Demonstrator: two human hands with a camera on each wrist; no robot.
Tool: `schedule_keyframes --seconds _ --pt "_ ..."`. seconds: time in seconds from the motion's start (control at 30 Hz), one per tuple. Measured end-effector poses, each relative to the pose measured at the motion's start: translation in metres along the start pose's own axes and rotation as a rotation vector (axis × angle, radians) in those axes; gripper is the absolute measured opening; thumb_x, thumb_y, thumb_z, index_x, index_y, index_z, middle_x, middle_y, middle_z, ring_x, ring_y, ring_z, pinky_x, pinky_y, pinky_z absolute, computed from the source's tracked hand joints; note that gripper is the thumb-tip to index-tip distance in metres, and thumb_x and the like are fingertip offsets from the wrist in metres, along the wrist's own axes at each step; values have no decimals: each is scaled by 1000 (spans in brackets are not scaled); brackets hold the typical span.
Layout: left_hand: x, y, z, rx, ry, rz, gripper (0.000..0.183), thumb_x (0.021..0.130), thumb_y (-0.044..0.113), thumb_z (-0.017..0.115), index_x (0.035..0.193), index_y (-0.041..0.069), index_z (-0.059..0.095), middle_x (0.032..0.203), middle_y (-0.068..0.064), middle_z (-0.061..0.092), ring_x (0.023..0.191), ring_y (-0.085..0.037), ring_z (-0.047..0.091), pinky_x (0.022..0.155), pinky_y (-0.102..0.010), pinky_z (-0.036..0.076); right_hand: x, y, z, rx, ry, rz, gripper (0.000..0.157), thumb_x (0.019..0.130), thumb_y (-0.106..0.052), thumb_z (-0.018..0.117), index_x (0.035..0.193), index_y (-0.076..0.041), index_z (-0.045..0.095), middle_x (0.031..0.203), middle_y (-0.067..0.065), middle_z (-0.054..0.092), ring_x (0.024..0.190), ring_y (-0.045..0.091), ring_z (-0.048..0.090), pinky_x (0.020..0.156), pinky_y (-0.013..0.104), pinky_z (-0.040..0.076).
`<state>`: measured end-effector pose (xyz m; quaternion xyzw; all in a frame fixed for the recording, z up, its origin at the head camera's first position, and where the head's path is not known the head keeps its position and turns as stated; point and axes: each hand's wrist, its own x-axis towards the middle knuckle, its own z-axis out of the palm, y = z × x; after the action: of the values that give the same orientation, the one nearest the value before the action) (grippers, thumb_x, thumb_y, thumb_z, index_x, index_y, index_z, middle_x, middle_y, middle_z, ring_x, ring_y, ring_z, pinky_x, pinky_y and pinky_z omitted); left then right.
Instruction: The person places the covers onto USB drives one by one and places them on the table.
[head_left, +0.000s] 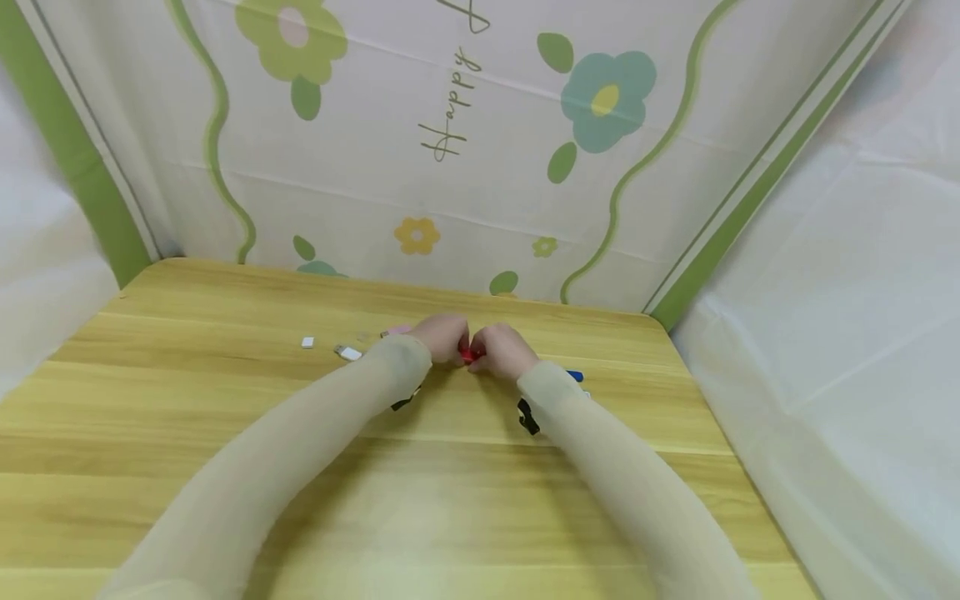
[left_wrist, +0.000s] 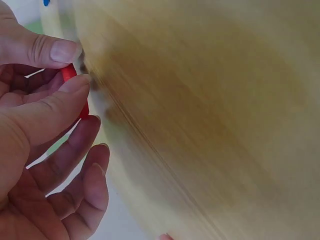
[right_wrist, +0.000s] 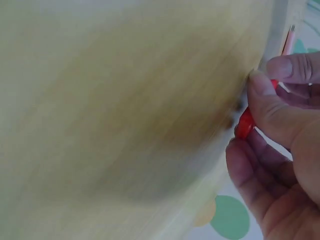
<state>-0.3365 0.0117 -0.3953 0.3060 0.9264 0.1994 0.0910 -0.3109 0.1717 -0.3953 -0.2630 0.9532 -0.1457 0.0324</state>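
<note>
red piece [head_left: 468, 357], center of the head view, is pinched by my left hand [head_left: 442, 337] and right hand [head_left: 506, 350], thumbs and fingertips closed to its slim width, seemingly so each steadies one end; a white stick [head_left: 349, 353] lies apart, left of center.

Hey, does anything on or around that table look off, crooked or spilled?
No spill shows. The lettering on the back cloth runs sideways, so the cloth looks turned. On the table, the white USB stick has its metal end bare, and a small white piece, maybe its cap, lies apart.
</note>
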Motion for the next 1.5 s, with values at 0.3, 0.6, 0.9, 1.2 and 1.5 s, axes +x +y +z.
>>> schedule_keyframes --seconds 0.3,0.6,0.9,1.2,1.5 --pt "11 -7 1 -30 -2 -58 11 78 7 84 87 7 77 85 0 71 83 -17 62 80 -33 53 9 9 -4 55 -44 91 12 81 -16 83 85 -7 77 81 0 72 79 15 63 78 30 52" --pt "14 -7 -2 0 -9 -61 15 74 3 85 68 8 73 71 1 67 72 -17 59 70 -30 52 20 6 -3 36 -57 141 13 77 -16 86 80 -8 77 76 -1 71 77 15 63 77 29 52" --pt "11 7 -5 80 19 -84 15 74 -2 83 71 8 71 68 0 65 69 -17 58 70 -31 51 20 1 -5 12 -48 190 12 76 -14 87 79 -7 78 77 0 72 81 16 65 81 29 52" --pt "7 18 -2 120 21 -105 11 77 1 83 81 5 74 76 0 67 80 -19 63 77 -32 53 15 2 -3 57 -52 204 10 75 -11 87 78 -8 77 77 0 72 81 16 66 81 30 54" --pt "3 17 1 106 72 -69 10 75 -4 80 76 3 73 71 -2 65 74 -19 60 73 -31 51 16 3 -1 9 -51 163 11 77 -12 86 75 -8 75 74 -2 69 75 15 62 76 29 53"
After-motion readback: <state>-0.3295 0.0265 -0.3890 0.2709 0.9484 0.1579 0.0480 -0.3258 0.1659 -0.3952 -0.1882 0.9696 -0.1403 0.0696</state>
